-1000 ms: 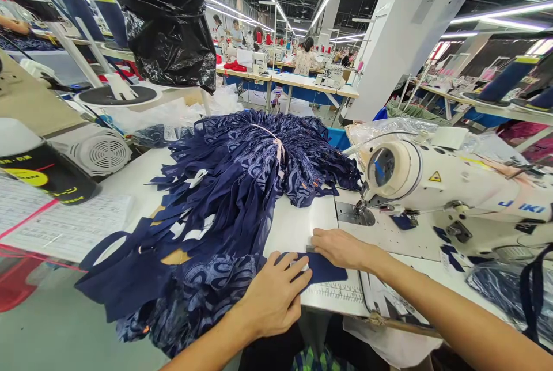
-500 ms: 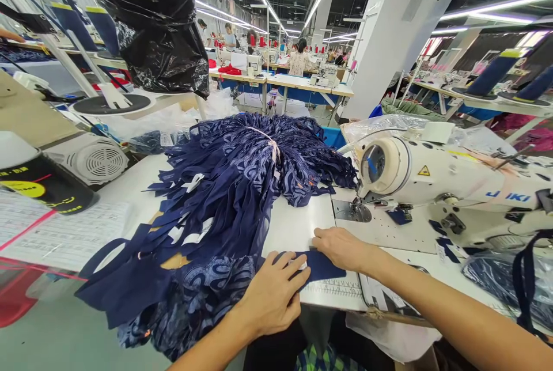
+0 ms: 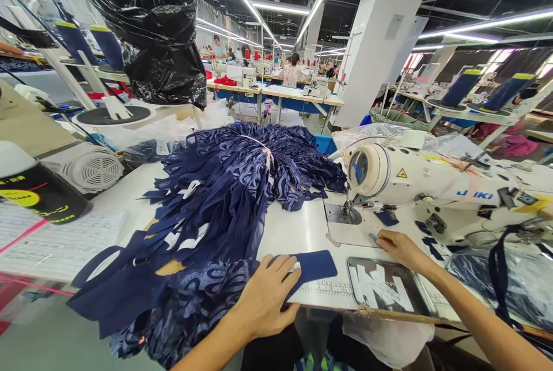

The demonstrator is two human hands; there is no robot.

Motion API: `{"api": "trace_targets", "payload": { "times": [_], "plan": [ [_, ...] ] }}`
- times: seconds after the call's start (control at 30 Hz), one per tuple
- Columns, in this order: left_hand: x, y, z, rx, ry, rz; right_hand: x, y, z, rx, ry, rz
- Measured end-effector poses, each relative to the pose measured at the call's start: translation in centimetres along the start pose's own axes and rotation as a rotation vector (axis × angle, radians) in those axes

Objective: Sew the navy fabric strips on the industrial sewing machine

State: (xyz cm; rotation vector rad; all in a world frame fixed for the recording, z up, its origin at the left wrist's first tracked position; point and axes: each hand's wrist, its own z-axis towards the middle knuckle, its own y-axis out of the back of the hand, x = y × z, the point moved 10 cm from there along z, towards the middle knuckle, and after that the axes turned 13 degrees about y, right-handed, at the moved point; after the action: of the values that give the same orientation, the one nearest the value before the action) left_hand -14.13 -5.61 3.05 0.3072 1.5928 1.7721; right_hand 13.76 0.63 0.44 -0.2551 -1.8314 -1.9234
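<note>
1. Left hand [image 3: 268, 295] lies flat, fingers slightly spread, on a navy fabric piece [image 3: 318, 264] on the bench [image 3: 298, 227], hiding one end;
2. Right hand [image 3: 401, 249] pinches a grey item [image 3: 372, 238], too small to identify; the sewing machine [image 3: 415, 176] near it is cut off at right.

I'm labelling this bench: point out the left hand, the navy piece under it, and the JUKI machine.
Left hand [image 3: 268, 293], head view: back of the hand.
Navy piece [image 3: 318, 264], head view: its uncovered right part.
JUKI machine [image 3: 432, 180], head view: side of its white arm.
</note>
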Motion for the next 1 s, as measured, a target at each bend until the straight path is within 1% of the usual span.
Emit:
{"api": "trace_targets", "payload": {
  "times": [0.07,0.13,0.23,0.3,0.37,0.43,0.47,0.53,0.63,0.7,0.77,0.83,0.87,0.9,0.93,1.0],
  "plan": [
    [0.0,0.0,-0.1,-0.009,-0.003,0.016,-1.6,0.2,-0.6,-0.024,-0.081,0.050],
    [0.0,-0.2,-0.1,-0.001,-0.002,0.028,-2.6,0.3,-0.9,-0.057,-0.142,0.090],
    [0.0,-0.3,-0.1,0.010,-0.004,0.023,-3.2,0.6,-1.1,-0.106,-0.164,0.071],
    [0.0,-0.3,-0.1,0.012,-0.005,0.006,-3.3,0.8,-1.3,-0.114,-0.174,-0.022],
    [0.1,-0.3,-0.1,0.015,-0.007,-0.021,-3.3,1.3,-1.7,-0.119,-0.214,-0.176],
    [0.1,-0.2,-0.3,0.014,-0.017,-0.057,-2.6,1.7,-2.1,-0.126,-0.234,-0.321],
    [0.0,-0.1,-0.4,0.010,-0.026,-0.078,-2.0,1.9,-2.2,-0.137,-0.224,-0.370],
    [0.0,0.1,-0.6,-0.011,-0.045,-0.127,-0.1,2.0,-2.3,-0.173,-0.157,-0.399],
    [0.4,0.8,-0.7,-0.084,-0.018,-0.240,3.5,1.9,-3.2,-0.265,-0.049,-0.316],
    [1.6,1.5,-0.4,-0.161,0.084,-0.373,6.6,1.5,-4.4,-0.332,0.028,-0.195],
    [3.5,2.0,0.1,-0.227,0.262,-0.577,10.1,1.4,-6.0,-0.437,0.123,-0.070],
    [5.3,1.7,0.7,-0.259,0.446,-0.849,13.3,1.1,-7.4,-0.551,0.195,0.075],
    [5.7,1.4,1.1,-0.264,0.511,-0.996,14.5,0.7,-7.7,-0.595,0.209,0.143],
    [5.9,1.1,1.6,-0.265,0.551,-1.134,15.6,0.3,-7.8,-0.629,0.224,0.201],
    [5.8,0.9,2.1,-0.263,0.570,-1.251,16.5,-0.2,-7.5,-0.635,0.231,0.251],
    [5.3,0.8,3.1,-0.265,0.578,-1.402,17.9,-1.4,-6.1,-0.618,0.247,0.329]
  ]
}}
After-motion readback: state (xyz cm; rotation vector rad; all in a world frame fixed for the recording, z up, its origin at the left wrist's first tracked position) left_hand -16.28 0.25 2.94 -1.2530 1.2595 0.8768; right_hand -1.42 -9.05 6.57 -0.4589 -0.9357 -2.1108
